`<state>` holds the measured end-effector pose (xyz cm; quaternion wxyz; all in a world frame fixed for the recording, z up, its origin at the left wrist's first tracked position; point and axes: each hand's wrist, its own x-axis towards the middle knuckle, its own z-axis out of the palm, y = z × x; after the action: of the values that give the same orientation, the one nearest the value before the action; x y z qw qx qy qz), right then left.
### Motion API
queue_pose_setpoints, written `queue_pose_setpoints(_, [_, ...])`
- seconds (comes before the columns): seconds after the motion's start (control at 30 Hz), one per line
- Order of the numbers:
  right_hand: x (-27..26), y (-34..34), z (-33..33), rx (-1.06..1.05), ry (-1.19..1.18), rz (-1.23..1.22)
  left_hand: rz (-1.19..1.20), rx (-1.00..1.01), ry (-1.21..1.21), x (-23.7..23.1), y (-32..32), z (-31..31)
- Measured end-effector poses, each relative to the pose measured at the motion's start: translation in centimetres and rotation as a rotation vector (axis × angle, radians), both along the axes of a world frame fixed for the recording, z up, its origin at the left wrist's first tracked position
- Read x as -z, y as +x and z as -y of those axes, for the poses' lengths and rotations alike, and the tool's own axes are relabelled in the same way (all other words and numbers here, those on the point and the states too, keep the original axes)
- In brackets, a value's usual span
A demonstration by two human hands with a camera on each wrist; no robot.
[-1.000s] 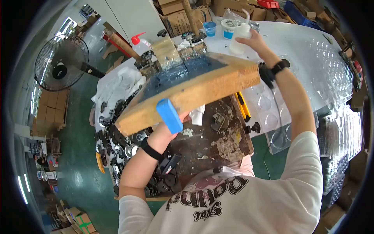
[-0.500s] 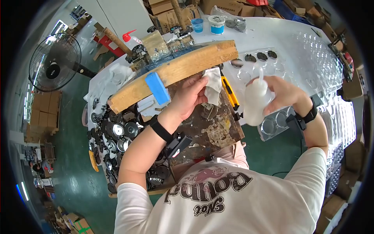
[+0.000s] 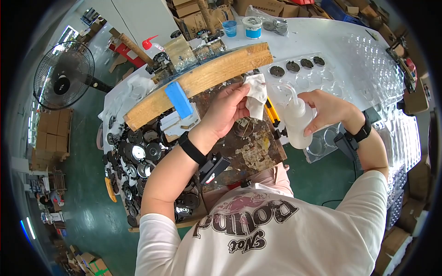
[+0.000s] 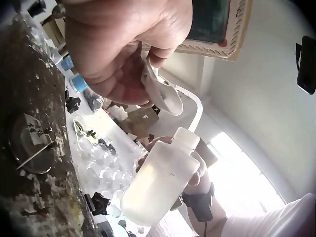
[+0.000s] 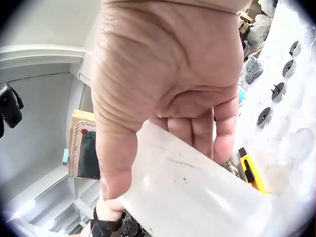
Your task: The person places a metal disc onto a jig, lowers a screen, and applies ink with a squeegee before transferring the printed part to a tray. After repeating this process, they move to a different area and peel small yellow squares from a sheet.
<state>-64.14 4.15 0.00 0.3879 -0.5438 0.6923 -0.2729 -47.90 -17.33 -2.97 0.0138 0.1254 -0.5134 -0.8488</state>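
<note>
My left hand point(image 3: 225, 110) pinches a folded white cloth point(image 3: 256, 96) between thumb and fingers, above the dark, paint-stained work board point(image 3: 258, 154). To its right, my right hand point(image 3: 329, 112) grips a translucent white squeeze bottle point(image 3: 298, 124) around its body. The bent spout points left, its tip near the cloth. In the left wrist view, the bottle point(image 4: 160, 177) is tilted and its spout reaches up behind the cloth point(image 4: 165, 96). Thumb and fingers lie on opposite sides of the bottle point(image 5: 182, 192) in the right wrist view.
A thick wooden board point(image 3: 207, 73) with a blue block point(image 3: 178, 100) on its edge stands beyond my left hand. Round black parts point(image 3: 142, 147) are heaped at left. A yellow utility knife point(image 3: 271, 112) lies between the hands; a clear tray point(image 3: 301, 83) holds several black discs.
My right hand has brought the squeeze bottle from the table's back right toward the cloth. My left hand, earlier partly hidden by the wooden board, now shows with the cloth. The board's angle has changed.
</note>
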Motion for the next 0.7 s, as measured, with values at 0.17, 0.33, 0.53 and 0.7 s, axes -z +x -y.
queue_pose_setpoints(0.17, [0.13,-0.12,0.04,-0.019,-0.011,-0.048,-0.005,0.004,0.011,-0.06,-0.06,0.04])
queue_pose_setpoints(0.33, [-0.09,-0.14,0.09,-0.009,-0.01,-0.084,-0.019,0.027,0.011,-0.04,-0.19,0.24])
queue_pose_setpoints(0.53, [0.0,-0.25,0.16,-0.007,-0.008,-0.09,-0.012,0.019,0.011,0.06,-0.21,0.3])
queue_pose_setpoints(0.7, [0.29,-0.29,0.08,-0.017,-0.051,-0.094,-0.019,0.029,0.018,-0.08,-0.16,0.29])
